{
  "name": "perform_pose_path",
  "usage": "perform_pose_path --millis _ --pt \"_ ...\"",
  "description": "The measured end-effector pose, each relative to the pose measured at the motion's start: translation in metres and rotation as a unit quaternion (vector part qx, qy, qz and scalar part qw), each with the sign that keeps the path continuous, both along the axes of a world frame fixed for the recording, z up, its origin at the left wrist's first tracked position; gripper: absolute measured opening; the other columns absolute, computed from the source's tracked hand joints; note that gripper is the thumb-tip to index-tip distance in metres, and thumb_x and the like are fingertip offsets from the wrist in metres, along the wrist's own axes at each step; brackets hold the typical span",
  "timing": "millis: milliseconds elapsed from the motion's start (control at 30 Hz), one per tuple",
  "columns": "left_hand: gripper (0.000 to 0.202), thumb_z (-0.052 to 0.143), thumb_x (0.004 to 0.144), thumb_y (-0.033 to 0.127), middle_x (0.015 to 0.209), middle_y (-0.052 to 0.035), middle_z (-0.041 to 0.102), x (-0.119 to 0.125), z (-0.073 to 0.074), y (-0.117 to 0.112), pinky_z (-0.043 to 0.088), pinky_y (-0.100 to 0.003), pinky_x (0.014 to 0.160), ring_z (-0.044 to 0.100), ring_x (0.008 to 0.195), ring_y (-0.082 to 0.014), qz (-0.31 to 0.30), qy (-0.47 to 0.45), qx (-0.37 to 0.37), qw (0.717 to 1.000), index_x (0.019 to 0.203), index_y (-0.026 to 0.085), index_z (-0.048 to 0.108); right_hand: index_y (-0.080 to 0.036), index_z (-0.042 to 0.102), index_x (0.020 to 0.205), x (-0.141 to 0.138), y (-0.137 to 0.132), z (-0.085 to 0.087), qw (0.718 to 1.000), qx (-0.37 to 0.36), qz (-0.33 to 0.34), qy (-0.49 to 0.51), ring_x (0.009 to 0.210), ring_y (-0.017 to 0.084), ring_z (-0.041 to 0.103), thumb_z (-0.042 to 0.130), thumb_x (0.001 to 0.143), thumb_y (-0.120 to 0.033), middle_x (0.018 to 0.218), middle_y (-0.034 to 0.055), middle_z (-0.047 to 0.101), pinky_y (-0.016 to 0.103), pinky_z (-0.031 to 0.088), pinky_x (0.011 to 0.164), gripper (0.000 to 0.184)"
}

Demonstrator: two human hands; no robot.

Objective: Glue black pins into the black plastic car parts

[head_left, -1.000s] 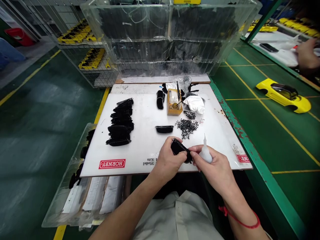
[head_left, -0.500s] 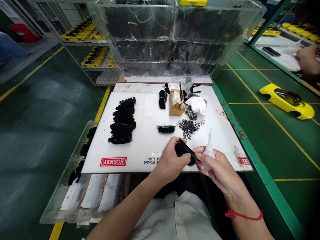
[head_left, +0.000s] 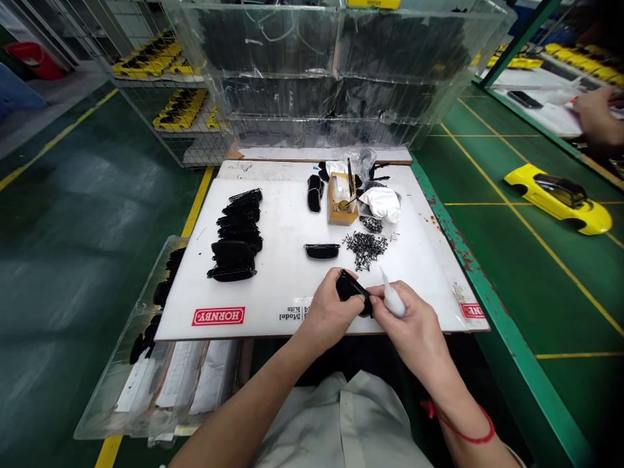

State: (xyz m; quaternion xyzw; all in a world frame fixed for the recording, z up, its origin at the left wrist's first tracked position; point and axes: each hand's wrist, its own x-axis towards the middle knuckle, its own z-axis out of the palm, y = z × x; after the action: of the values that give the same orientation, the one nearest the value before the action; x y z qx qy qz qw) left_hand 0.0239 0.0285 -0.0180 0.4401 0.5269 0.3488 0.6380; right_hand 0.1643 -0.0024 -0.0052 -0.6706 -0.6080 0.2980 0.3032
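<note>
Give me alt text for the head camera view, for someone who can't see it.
A left hand holds a glossy black part over a white board printed HORNBY, while the right hand, gripping a nozzle-tipped squeeze bottle, touches the part's end. Beyond lies a heap of small black screw-like pieces; a row of black parts lies to the left.

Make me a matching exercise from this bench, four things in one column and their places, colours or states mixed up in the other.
Column one:
1. Bottle
2. Screws
3. Left hand
4. Bracelet

Column two:
A. holding a black part
B. red
C. held in the right hand
D. heaped loose on the table

Pairs: 1-C, 2-D, 3-A, 4-B.
</note>
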Motion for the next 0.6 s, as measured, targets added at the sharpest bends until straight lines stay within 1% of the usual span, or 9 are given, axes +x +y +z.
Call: perform_pose_path --millis 67,133,200,300,367,433,533,600 --pt "0.024 0.059 0.067 0.016 0.076 0.0023 0.053 0.001 0.002 0.001 0.039 -0.023 0.065 0.048 0.071 -0.0115 0.012 0.001 -0.006 1.0 0.09 0.018 0.052 -0.02 0.061 0.089 -0.002 -0.002 -0.004 0.997 0.05 0.028 -0.06 0.076 0.019 0.056 0.048 0.086 -0.025 0.082 0.004 0.057 0.031 0.043 0.071 0.014" --pt "0.023 0.058 0.066 0.015 0.073 0.003 0.052 0.002 0.001 0.002 0.038 -0.022 0.062 0.047 0.068 -0.011 0.016 0.001 -0.014 1.0 0.088 0.018 0.051 -0.02 0.058 0.097 -0.003 -0.005 -0.008 0.989 0.082 0.058 -0.105 0.077 0.018 0.056 0.046 0.087 -0.021 0.084 0.0039 0.054 0.03 0.044 0.07 0.016" --pt "0.024 0.058 0.065 0.015 0.07 0.0041 0.05 0.002 0.0 0.003 0.036 -0.022 0.059 0.044 0.064 -0.0102 0.016 0.003 -0.022 1.0 0.087 0.019 0.051 -0.02 0.056 0.104 -0.003 -0.007 -0.01 0.983 0.1 0.085 -0.129 0.078 0.018 0.055 0.046 0.087 -0.019 0.086 0.004 0.051 0.028 0.044 0.067 0.02" --pt "0.023 0.059 0.065 0.015 0.07 0.0048 0.05 0.002 -0.003 0.002 0.037 -0.022 0.06 0.043 0.062 -0.0093 0.02 0.012 -0.026 0.999 0.087 0.019 0.052 -0.018 0.054 0.107 -0.003 -0.009 -0.01 0.979 0.107 0.109 -0.136 0.08 0.018 0.056 0.045 0.088 -0.018 0.089 0.0051 0.05 0.028 0.045 0.068 0.021" --pt "0.022 0.058 0.066 0.015 0.071 0.0044 0.051 0.001 -0.003 0.002 0.038 -0.022 0.063 0.045 0.064 -0.0094 0.02 0.011 -0.023 0.999 0.086 0.019 0.052 -0.019 0.056 0.104 -0.002 -0.007 -0.008 0.983 0.091 0.107 -0.116 0.081 0.019 0.056 0.045 0.089 -0.021 0.089 0.0055 0.051 0.029 0.044 0.07 0.019" --pt "0.019 0.058 0.067 0.015 0.072 0.0038 0.052 -0.001 -0.002 0.002 0.039 -0.022 0.064 0.047 0.068 -0.01 0.007 0.0 -0.021 1.0 0.085 0.019 0.052 -0.02 0.059 0.099 0.003 -0.002 -0.005 0.992 0.043 0.096 -0.065 0.081 0.019 0.056 0.046 0.09 -0.027 0.088 0.0052 0.055 0.03 0.044 0.071 0.017" --pt "0.018 0.06 0.07 0.019 0.072 0.0033 0.053 -0.007 0.001 0.003 0.041 -0.021 0.062 0.05 0.069 -0.0107 -0.013 -0.01 -0.021 1.0 0.087 0.019 0.053 -0.02 0.062 0.096 0.014 0.01 -0.003 0.996 -0.061 0.052 0.035 0.07 0.017 0.056 0.052 0.087 -0.041 0.079 0.0025 0.061 0.029 0.044 0.064 0.024" --pt "0.019 0.061 0.072 0.021 0.072 0.0033 0.054 -0.013 0.001 0.002 0.043 -0.022 0.059 0.051 0.065 -0.0104 -0.013 -0.015 -0.034 0.999 0.088 0.019 0.052 -0.019 0.062 0.097 0.022 0.019 -0.006 0.995 -0.084 0.012 0.058 0.067 0.017 0.056 0.053 0.085 -0.046 0.075 0.0019 0.062 0.029 0.044 0.062 0.03"
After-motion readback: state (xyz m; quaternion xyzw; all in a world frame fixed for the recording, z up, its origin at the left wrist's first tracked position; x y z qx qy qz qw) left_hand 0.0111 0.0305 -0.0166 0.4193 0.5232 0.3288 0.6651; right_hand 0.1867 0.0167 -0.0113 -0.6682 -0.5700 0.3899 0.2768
